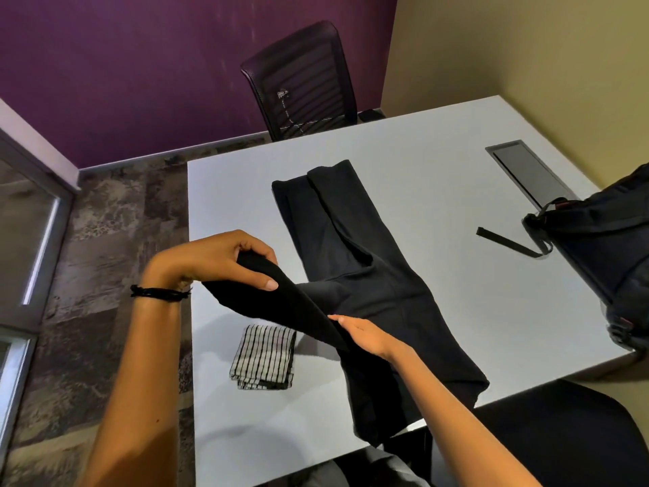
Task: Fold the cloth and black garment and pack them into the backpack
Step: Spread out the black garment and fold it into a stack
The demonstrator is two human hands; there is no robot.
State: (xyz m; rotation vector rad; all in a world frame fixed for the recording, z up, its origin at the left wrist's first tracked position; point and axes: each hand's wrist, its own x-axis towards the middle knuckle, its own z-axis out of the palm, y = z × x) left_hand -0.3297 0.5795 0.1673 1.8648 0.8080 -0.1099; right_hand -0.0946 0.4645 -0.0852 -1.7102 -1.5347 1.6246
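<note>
Room: white table (pixel 439 142) in a corner with a purple wall (pixel 140 65); a mesh office chair (pixel 302 79) stands beyond the table's far edge.
Cloth: the striped cloth (pixel 263 356) lies on the near left part of the table as a small layered rectangle, so its folding looks done. It is apart from both hands and not packed.
Black garment: the black garment (pixel 368 275) stretches lengthwise across the middle of the table, apparently doubled along its length, with its near end hanging over the table's near edge. One flap is lifted off the surface on the left.
Left hand: the left hand (pixel 224 261) grasps that raised flap, fingers and thumb curled round the fabric, held above the table.
Right hand: the right hand (pixel 365 335) is released, fingers straight, laid against the fabric at the foot of the lifted part, probably to set a crease.
Backpack: the backpack (pixel 604 247) sits at the table's right edge, well apart from both textiles, one strap (pixel 505 242) trailing on the surface. Whether it is unzipped cannot be told.
Progress: roughly a third through, by my reading.
Left to do: finish the garment's folds, then pack both pieces.
</note>
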